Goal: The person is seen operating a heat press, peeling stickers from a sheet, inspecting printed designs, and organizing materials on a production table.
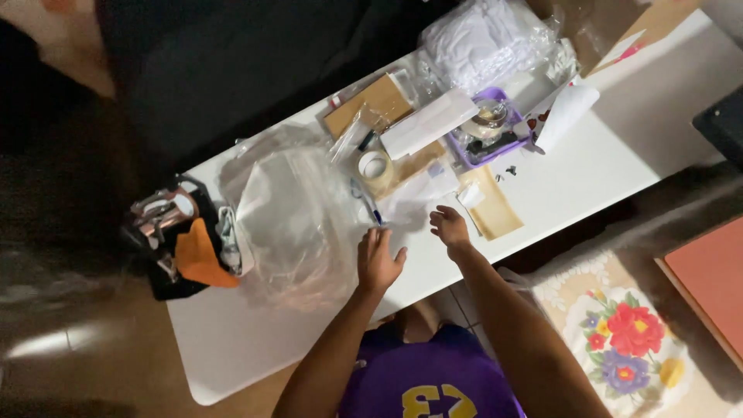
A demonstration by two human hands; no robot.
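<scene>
White table [619, 166] | L hand [378, 261] open, maybe touching clear bag [290, 224]

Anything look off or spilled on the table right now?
A few small dark bits lie loose on the white table just below the purple tray, as if dropped out of it. Otherwise only clutter; both hands hover empty.
</scene>
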